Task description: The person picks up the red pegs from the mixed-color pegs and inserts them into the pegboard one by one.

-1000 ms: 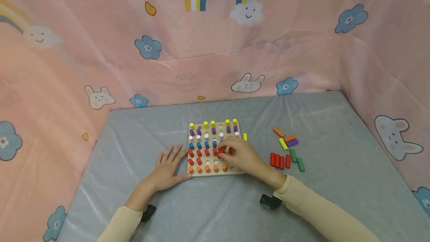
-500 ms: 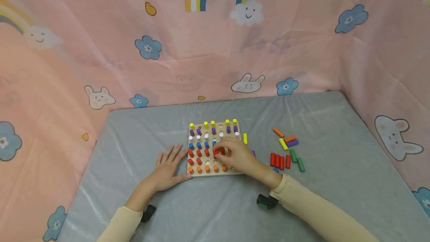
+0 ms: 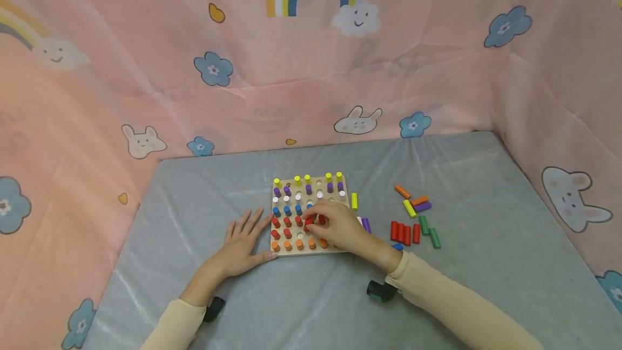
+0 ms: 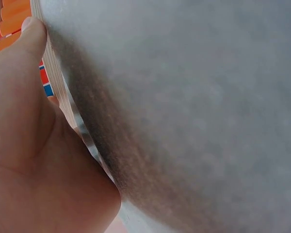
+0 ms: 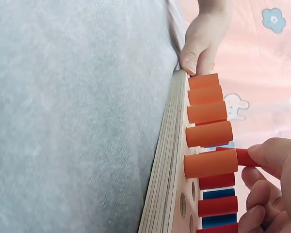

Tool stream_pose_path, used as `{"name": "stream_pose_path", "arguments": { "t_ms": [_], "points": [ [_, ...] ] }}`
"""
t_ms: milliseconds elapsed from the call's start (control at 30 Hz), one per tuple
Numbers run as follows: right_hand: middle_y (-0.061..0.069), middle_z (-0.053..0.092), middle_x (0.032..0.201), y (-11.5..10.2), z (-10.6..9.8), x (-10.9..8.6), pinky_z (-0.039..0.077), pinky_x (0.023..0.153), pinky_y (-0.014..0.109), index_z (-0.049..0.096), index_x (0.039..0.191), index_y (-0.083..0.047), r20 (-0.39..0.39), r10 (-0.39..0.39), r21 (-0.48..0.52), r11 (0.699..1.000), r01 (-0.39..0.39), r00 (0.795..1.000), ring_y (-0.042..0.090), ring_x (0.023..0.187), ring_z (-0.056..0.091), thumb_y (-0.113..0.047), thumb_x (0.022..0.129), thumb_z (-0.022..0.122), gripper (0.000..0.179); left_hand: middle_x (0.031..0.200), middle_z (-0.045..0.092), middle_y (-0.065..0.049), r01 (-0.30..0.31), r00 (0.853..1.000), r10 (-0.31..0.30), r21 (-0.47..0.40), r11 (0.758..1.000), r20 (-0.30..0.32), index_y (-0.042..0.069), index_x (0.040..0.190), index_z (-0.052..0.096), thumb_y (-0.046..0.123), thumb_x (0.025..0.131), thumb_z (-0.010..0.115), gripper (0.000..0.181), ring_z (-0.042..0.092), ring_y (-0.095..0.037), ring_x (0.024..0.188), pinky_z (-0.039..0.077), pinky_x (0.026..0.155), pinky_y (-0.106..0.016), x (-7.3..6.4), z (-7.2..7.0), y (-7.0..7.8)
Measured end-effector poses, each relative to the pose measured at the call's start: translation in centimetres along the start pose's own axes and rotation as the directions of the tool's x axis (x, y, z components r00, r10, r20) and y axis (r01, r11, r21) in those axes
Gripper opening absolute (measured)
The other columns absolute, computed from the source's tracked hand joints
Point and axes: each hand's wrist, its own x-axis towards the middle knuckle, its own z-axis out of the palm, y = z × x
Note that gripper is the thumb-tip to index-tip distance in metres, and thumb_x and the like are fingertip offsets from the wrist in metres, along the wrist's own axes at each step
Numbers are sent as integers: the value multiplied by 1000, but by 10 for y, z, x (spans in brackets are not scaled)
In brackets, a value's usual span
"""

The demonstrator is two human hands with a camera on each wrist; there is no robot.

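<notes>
My left hand lies with fingers spread on the table, thumb and fingertips at the left edge of a wooden pegboard. Between thumb and fingers my right hand pinches a red peg, low over the board among the front rows. Upright pegs fill much of the board: yellow at the back, then purple, white, blue, red, and orange pegs along the front. A hole shows in the second row from the front. The right hand hides part of the board's right side.
Right of the board lie a yellow peg and a purple peg. Farther right, several red pegs, green pegs, orange pegs and others lie loose on the grey table cover. A pink patterned curtain stands behind.
The right hand has shifted slightly left over the board with the red peg, uncovering the purple and blue pegs to its right. The left hand stays in place.
</notes>
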Motion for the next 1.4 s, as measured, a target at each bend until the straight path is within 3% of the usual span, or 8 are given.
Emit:
{"name": "stream_pose_path", "arguments": {
  "t_ms": [367,600,900,1200,1400],
  "points": [
    [-5,69,87,-2,7,4,40,61,17,75,102,-19,13,-34,-39,999,35,999,16,71,56,-18,84,78,18,169,11,-9,-19,999,18,-13,1000,-27,27,160,19,59,88,64,90,5,-41,155,5,116,-71,-1,1,0],
    [-5,69,89,-4,10,5,44,68,18,75,100,-17,48,-35,-56,998,37,998,14,77,59,-17,84,79,17,167,16,-11,-60,995,57,-40,997,-79,30,159,22,66,87,60,89,8,-43,153,6,114,-73,-1,7,-5],
    [-3,73,92,-3,13,5,50,73,20,74,100,-14,66,-63,-58,996,67,996,13,80,64,-16,84,78,17,169,9,-5,-21,999,20,-29,999,-38,32,159,17,63,87,62,91,2,-37,155,2,117,-69,1,7,-6],
    [-1,74,92,-4,13,5,51,72,20,75,100,-13,72,-80,-76,993,85,994,12,79,64,-15,84,78,17,168,14,-9,-61,995,58,-40,997,-81,34,159,19,69,86,58,89,6,-41,154,4,114,-73,0,8,-9],
    [-1,74,93,-4,13,5,52,73,21,76,101,-13,84,-89,-89,991,97,992,10,80,64,-15,85,77,16,168,14,-10,-52,997,50,-35,998,-65,31,159,20,66,87,59,89,6,-42,154,4,115,-72,-1,5,-5]
  ]
}}
